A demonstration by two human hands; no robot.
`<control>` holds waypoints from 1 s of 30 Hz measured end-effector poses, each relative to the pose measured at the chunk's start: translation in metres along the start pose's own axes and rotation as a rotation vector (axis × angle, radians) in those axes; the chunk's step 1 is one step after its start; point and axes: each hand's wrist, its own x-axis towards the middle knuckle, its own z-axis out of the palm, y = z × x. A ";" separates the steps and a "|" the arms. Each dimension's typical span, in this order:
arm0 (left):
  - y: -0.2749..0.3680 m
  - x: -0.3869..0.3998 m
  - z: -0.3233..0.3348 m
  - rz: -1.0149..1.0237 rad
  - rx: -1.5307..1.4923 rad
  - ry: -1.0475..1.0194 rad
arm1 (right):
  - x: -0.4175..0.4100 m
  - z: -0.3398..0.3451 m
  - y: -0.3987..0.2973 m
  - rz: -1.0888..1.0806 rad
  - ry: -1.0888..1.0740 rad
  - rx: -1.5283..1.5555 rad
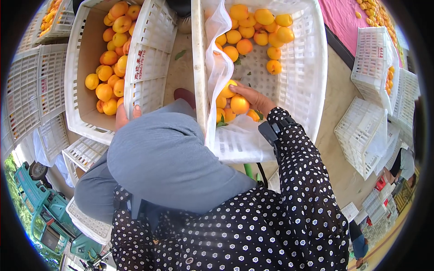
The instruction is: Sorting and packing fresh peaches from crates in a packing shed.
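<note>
My right hand (253, 97) is inside a white plastic crate (301, 67). Its thumb presses on one yellow-orange stone fruit (228, 88), and a second fruit (239, 104) sits against the fingers. More stone fruits (244, 30) lie at the crate's far end, and a few with leaves lie under the hand. White mesh lining (219, 64) hangs along the left wall. My left hand (122, 117), partly hidden by my knee, grips the near right rim of another white crate (149, 57). That crate has a cardboard lining and holds a pile of the same fruits (110, 78).
Stacked white crates (37, 81) stand at the left, and others (361, 135) at the right. A pink cloth (342, 20) at upper right bears many fruits. My grey-clad knee (162, 152) rises between the crates. A teal vehicle (44, 206) and other people (403, 166) are farther off.
</note>
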 end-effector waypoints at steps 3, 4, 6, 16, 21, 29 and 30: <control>0.010 0.000 0.007 0.002 -0.020 0.016 | -0.028 -0.022 -0.017 0.006 -0.368 0.383; 0.012 0.000 0.006 -0.003 -0.023 0.031 | -0.041 -0.003 -0.033 -0.006 -0.328 0.424; 0.014 -0.002 0.000 -0.017 -0.018 0.072 | -0.054 0.028 -0.065 -0.050 -0.441 0.479; 0.015 0.000 0.004 0.033 -0.479 0.198 | -0.012 0.217 -0.155 -0.161 -0.502 0.344; 0.016 -0.004 -0.012 -0.108 -0.523 0.202 | 0.087 0.299 -0.154 -0.058 -0.344 -0.071; 0.003 -0.004 -0.010 -0.143 -0.680 0.202 | 0.162 0.378 -0.133 -0.073 -0.359 -0.511; 0.003 -0.004 -0.009 -0.141 -0.689 0.198 | 0.161 0.382 -0.130 -0.087 -0.361 -0.691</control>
